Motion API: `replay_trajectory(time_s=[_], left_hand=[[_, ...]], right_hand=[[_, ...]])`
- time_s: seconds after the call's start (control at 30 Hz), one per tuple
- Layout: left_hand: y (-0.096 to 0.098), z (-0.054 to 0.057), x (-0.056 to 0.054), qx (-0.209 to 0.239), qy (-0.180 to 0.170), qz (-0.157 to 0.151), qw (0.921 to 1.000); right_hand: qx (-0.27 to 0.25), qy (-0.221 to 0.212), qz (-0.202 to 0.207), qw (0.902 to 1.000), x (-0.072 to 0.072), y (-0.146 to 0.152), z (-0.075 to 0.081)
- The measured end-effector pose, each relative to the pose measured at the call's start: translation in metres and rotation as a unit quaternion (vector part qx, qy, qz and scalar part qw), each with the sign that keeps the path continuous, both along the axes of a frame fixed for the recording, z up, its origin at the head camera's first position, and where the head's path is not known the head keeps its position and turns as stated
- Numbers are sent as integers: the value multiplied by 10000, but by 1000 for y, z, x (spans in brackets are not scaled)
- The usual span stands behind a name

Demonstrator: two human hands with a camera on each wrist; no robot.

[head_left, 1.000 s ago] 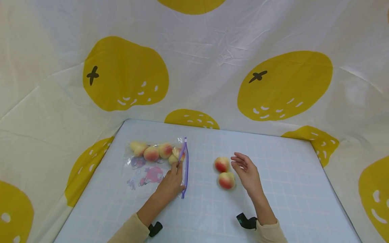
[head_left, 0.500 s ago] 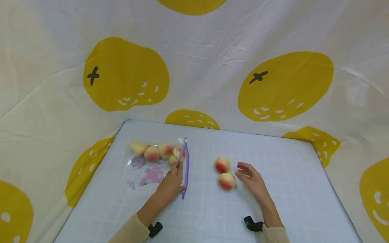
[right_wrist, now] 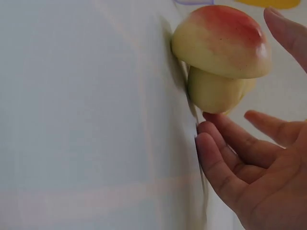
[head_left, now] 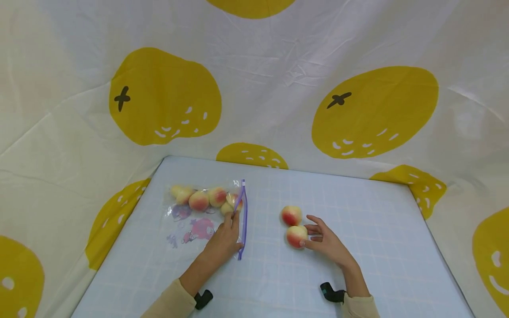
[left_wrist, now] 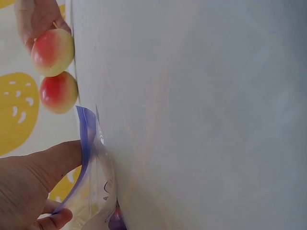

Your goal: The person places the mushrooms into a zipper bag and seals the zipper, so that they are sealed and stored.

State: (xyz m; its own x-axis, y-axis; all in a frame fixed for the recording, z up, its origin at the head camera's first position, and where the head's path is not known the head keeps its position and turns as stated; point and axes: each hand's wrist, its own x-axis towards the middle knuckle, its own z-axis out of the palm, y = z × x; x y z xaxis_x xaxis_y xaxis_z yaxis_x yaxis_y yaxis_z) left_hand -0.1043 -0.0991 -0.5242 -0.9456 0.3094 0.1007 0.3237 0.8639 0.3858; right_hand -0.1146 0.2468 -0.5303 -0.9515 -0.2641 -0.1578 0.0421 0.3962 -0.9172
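A clear zip bag [head_left: 199,254] with purple zip strips [head_left: 244,221] and cartoon prints lies on the left of the table, several red-and-yellow toy mushrooms [head_left: 199,201] inside. At its mouth my left hand [head_left: 222,240] holds the edge; in the left wrist view, the thumb [left_wrist: 67,153] is against the purple strip. Two more toy mushrooms sit right of the bag, a farther one [head_left: 291,215] and a nearer one [head_left: 295,238]. Beside the nearer one is my right hand [head_left: 330,245], fingertips right at its stem [right_wrist: 213,91] and thumb [right_wrist: 288,36] apart from the cap in the right wrist view.
A pale checked cloth covers the table [head_left: 377,247]. Behind and at both sides hangs a white curtain [head_left: 262,101] with big yellow fruit prints. Black wrist-camera mounts stick out by both sleeves.
My right hand first drew back to the right and nearer, then its fingers spread and came in to the nearer toy mushroom. The left hand and bag stay put.
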Motion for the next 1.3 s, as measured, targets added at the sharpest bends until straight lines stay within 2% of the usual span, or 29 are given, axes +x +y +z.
replay_trajectory(time_s=[0.4,0.63,0.87,1.07,1.3], left_hand=[[1,3,0,14,-73,18,10000],[-1,3,-1,51,138,-85,9999],[-1,3,0,98,108,-70,9999],[0,3,0,192,-112,-11,9998],[0,4,0,217,-141,12,9997]], right_hand=[[9,198,27,9998,-2,-1,-6],[-253,75,-97,9996,-1,-3,-3],[-413,29,-191,9990,1,-3,0],[-371,380,-117,9985,4,-3,15],[-369,853,-10,9957,1,-10,36]])
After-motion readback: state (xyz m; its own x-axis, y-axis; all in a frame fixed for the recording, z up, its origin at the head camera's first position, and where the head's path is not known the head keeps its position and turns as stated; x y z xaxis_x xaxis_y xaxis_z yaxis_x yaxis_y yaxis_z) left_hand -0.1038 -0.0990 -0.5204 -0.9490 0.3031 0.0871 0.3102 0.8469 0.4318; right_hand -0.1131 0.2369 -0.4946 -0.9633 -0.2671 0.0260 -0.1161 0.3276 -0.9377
